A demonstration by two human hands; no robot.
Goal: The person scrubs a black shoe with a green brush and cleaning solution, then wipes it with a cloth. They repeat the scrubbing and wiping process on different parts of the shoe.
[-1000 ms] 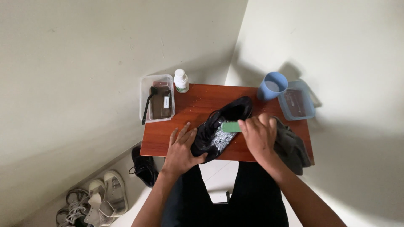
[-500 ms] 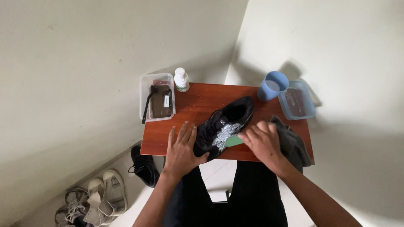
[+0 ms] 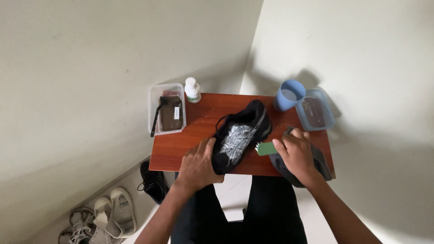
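Observation:
A black sports shoe (image 3: 239, 135) lies on its side on a small reddish wooden table (image 3: 181, 149), its side streaked with white foam. My left hand (image 3: 199, 165) grips the shoe's heel end near the table's front edge. My right hand (image 3: 296, 153) holds a green brush (image 3: 266, 148) just to the right of the shoe, the brush end close to the sole. Under my right hand lies a dark grey cloth (image 3: 316, 165).
A clear plastic box (image 3: 166, 113) with a black brush sits at the table's left edge, a white bottle (image 3: 192, 89) beside it. A blue cup (image 3: 289, 95) and a clear lid (image 3: 316, 110) stand at the back right. Shoes (image 3: 108, 217) lie on the floor.
My right hand with the green brush has moved from the shoe's upper side down and to the right, off the shoe. The shoe has turned so its foamy side shows more.

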